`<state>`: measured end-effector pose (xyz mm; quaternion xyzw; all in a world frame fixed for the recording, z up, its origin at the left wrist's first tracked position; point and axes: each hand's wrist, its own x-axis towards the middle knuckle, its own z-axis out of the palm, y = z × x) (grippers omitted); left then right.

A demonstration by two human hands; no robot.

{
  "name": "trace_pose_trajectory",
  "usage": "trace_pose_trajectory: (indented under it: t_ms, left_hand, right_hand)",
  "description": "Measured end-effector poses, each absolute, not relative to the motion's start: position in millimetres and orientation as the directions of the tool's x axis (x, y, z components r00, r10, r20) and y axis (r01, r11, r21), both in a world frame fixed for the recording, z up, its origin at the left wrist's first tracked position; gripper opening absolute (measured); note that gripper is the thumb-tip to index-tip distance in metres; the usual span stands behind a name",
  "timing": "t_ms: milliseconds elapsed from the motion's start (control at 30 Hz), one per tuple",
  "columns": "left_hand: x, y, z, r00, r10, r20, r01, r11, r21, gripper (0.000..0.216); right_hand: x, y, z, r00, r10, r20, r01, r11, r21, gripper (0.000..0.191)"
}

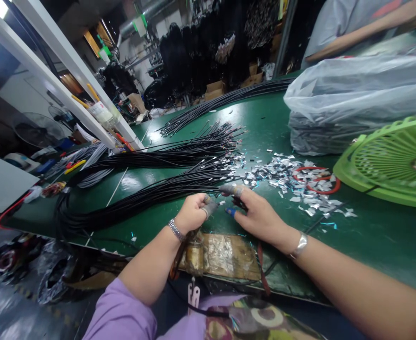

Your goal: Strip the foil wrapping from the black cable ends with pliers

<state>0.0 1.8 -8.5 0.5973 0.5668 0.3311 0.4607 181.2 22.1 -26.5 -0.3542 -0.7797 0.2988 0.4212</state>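
My left hand [192, 211] is curled into a fist at the stripped ends of a long bundle of black cables [151, 191] on the green table [264, 137]; its taped fingertips pinch a cable end. My right hand [253, 210] lies beside it with taped fingers, one blue-tipped, stretched toward the same cable ends. What the right fingers grip is hidden. A heap of silver foil scraps [292, 182] lies just right of both hands.
A light green fan grille [392, 163] and a clear plastic bag of cables [356, 99] sit at the right. More black cable bundles [225, 101] fan across the far table. Another person's arm [356, 33] rests at the top right. A white shelf post [73, 80] slants at left.
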Motion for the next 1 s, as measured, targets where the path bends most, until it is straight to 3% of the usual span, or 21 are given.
trace_pose_trajectory:
  t_ms: [100,167,300,400,467,567,633,733,833,1000]
  left_hand:
    - [-1,0,-10,0.177,0.978,-0.114,0.418,0.031,0.908,0.032]
    - [-1,-1,-11,0.216,0.971,-0.101,0.489,-0.018,0.872,0.030]
    - [-4,-3,-7,0.340,0.940,0.030,0.696,-0.273,0.664,0.019]
    - [-6,-3,-3,0.452,0.887,0.094,0.743,-0.433,0.510,0.017]
    - [-7,-4,-2,0.524,0.847,0.089,0.681,-0.479,0.554,0.019]
    - [-6,-5,-1,0.556,0.824,0.111,0.529,-0.454,0.717,0.022]
    - [-4,-5,0,0.481,0.870,0.109,0.466,-0.359,0.808,0.024]
    - [-3,-4,1,0.327,0.944,-0.032,0.402,-0.108,0.909,0.033]
    - [-2,-3,1,0.254,0.955,-0.154,0.347,0.059,0.936,0.041]
    - [-1,-2,-3,0.177,0.978,-0.107,0.372,0.034,0.928,0.034]
  right_hand:
    - [179,20,-27,-0.421,0.744,0.519,0.333,0.659,-0.675,0.030]
    - [178,21,-27,-0.418,0.768,0.484,0.335,0.626,-0.704,0.022]
    - [175,26,-30,-0.406,0.880,0.247,0.177,0.341,-0.923,0.009]
    - [173,30,-32,-0.411,0.910,0.048,0.106,0.100,-0.989,0.008]
    - [174,35,-33,-0.390,0.920,-0.045,0.126,0.005,-0.992,0.008]
    - [181,43,-34,-0.292,0.953,-0.079,0.186,-0.024,-0.982,0.008]
    - [186,48,-34,-0.247,0.967,-0.060,0.211,-0.007,-0.978,0.011]
    - [190,48,-34,-0.258,0.965,0.046,0.166,0.091,-0.982,0.020]
    - [188,42,-31,-0.340,0.923,0.181,0.069,0.216,-0.974,0.020]
    - [184,31,-28,-0.420,0.889,0.180,0.050,0.221,-0.974,0.021]
